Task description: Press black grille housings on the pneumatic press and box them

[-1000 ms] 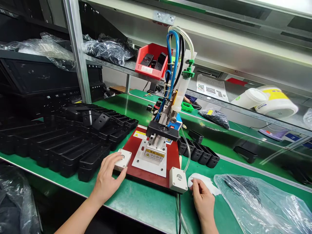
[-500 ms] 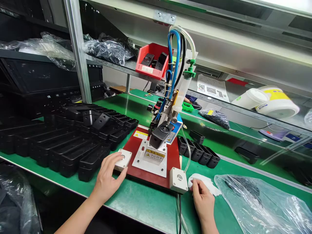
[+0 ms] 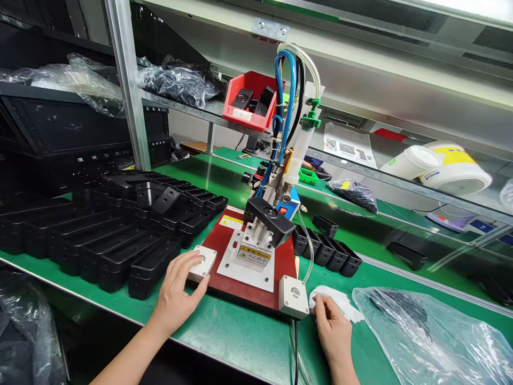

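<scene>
A small dispensing machine (image 3: 256,251) stands on a red base plate on the green bench. A black plastic part (image 3: 269,216) sits on its turning fixture, skewed diagonally under the nozzle. My left hand (image 3: 176,297) lies with fingers spread on the left white button box (image 3: 202,263). My right hand (image 3: 331,326) rests on the bench beside the right white button box (image 3: 294,295), its fingers curled and pinching the edge of a white cloth (image 3: 334,299).
Rows of black plastic housings (image 3: 100,235) fill the bench to the left. Several more black parts (image 3: 324,248) line up right of the machine. A clear plastic bag (image 3: 425,331) lies at the right. A red bin (image 3: 246,101) and white tubs (image 3: 441,166) sit on shelves.
The black part on the fixture has kept rotating, from crosswise to end-on to diagonal. Both hands have stayed in place.
</scene>
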